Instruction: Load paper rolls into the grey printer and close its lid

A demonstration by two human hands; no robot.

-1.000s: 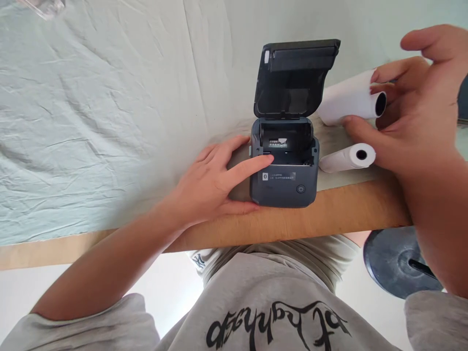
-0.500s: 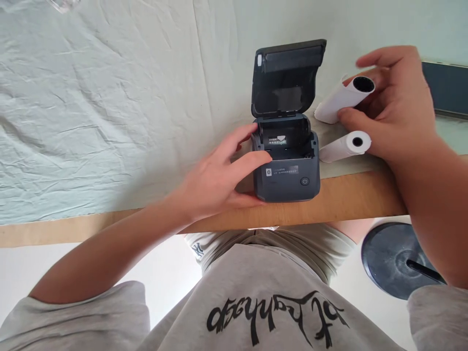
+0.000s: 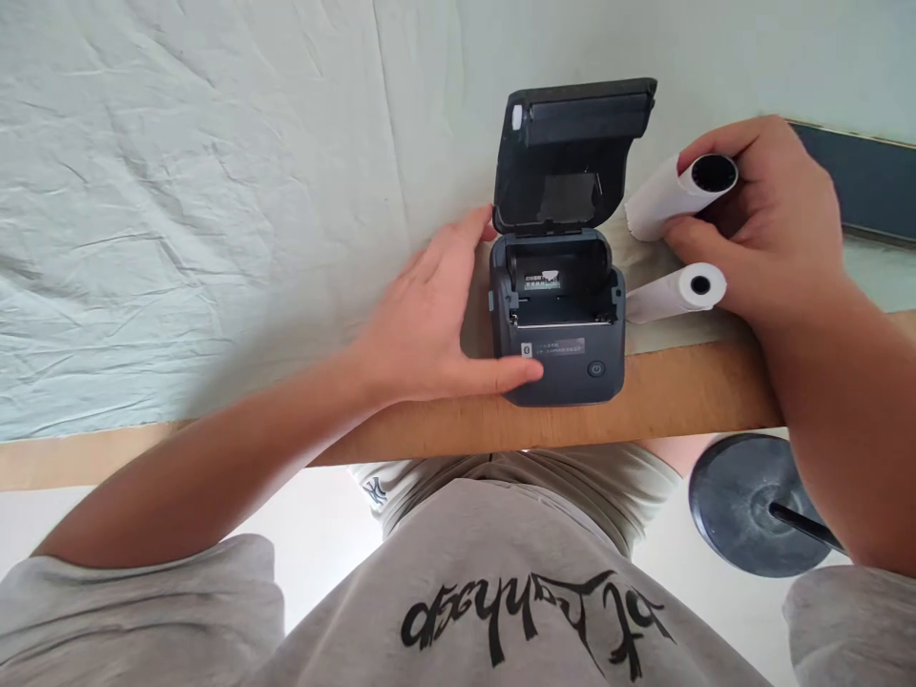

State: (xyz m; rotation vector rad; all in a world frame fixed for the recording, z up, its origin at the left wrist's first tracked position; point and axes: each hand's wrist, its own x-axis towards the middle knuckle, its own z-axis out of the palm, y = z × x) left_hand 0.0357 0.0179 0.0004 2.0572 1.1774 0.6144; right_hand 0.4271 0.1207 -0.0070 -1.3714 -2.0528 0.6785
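The table [image 3: 701, 391] was covered by a pale green cloth [image 3: 215, 191], heavily creased at the left, and a wooden strip [image 3: 444, 434] was left bare along its near edge. Below, the pale floor [image 3: 322, 530] was brightly lit, and a round black base [image 3: 737, 515] was seen at the right.

The boxy dark grey plastic device [image 3: 551, 386] has a power sign [image 3: 596, 368] on its round button, plus what looks like a Bluetooth mark [image 3: 527, 350]; the fine print [image 3: 562, 346] is way too tiny. Beige fabric shorts [image 3: 422, 491]: interlocking NY logo [image 3: 373, 490]. Black script [image 3: 493, 620] on the light grey T-shirt [image 3: 458, 544] is upside down, hard to make out.
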